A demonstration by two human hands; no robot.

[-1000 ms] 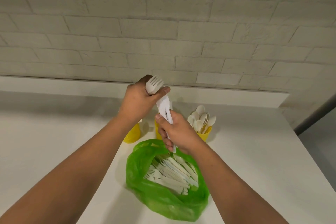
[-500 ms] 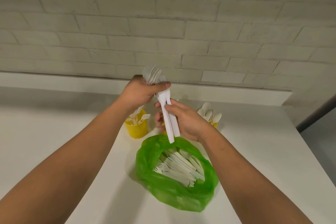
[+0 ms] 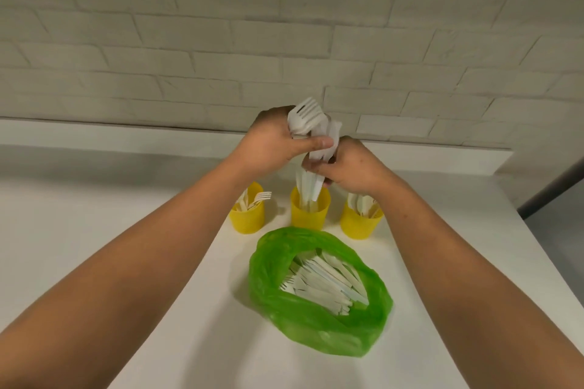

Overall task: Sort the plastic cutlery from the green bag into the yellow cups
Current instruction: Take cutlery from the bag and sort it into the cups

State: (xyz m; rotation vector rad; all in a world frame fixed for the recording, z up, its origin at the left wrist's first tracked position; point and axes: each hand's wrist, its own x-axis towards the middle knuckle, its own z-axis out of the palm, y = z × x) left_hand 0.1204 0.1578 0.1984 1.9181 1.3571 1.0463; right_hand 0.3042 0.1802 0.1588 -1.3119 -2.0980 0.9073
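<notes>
The left hand [image 3: 271, 144] grips a bundle of white forks [image 3: 308, 117], tines up. Beside it the right hand [image 3: 350, 167] clasps knives [image 3: 308, 183], its fingertips hidden. Whether the knives' lower ends sit inside the middle yellow cup [image 3: 309, 218] is unclear. The cups stand toward the worktop's [image 3: 94, 199] back edge: the left cup [image 3: 248, 219] holds forks, and the right forearm [image 3: 410, 215] partly covers the right cup [image 3: 358, 226]. The green bag [image 3: 284, 303] lies nearer the front, with cutlery [image 3: 325, 281] inside.

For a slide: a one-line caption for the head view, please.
Left hand and right hand grip a bundle of plastic cutlery above three yellow cups, behind the open green bag.
</notes>
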